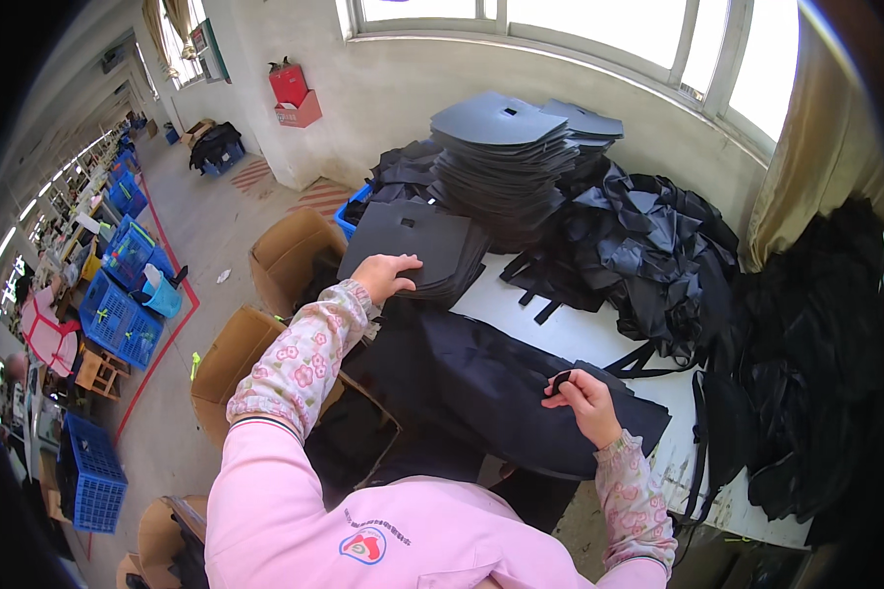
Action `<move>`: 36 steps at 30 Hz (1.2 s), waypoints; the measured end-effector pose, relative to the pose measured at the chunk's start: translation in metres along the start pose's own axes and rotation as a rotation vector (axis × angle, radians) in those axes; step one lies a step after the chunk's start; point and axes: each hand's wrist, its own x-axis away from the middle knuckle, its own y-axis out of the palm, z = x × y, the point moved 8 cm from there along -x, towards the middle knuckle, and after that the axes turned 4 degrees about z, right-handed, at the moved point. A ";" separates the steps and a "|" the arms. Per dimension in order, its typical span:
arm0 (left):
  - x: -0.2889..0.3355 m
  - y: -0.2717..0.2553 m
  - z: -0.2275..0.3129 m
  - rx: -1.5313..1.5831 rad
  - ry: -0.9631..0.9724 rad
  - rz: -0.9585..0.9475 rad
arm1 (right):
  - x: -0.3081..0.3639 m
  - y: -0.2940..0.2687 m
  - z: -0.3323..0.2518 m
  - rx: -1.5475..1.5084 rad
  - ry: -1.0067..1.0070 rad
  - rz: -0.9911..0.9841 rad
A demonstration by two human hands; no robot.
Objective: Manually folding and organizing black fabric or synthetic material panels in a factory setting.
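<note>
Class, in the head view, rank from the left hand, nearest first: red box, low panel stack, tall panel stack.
1. Low panel stack: right by the left hand.
2. Tall panel stack: beyond, rightward.
3. Red box: on the wall.

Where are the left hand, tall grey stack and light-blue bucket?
Left hand [384,279]: head view, back of hand.
Tall grey stack [501,175]: head view, sheet edges.
Light-blue bucket [164,298]: head view, outer side.

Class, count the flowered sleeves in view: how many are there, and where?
2. One flowered sleeve is on the left forearm; the other is on the right, below the right hand, which pinches a small black piece. Others may be hidden in the distant background.
</note>
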 end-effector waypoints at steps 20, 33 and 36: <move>0.060 -0.055 0.256 0.487 0.616 0.141 | -0.019 -0.011 -0.066 0.472 -0.454 0.534; 0.068 -0.023 0.267 0.500 0.849 -0.150 | -0.004 -0.033 -0.039 0.359 -0.508 0.429; 0.046 -0.008 0.268 0.782 0.614 -0.305 | -0.002 -0.018 -0.056 0.389 -0.370 0.312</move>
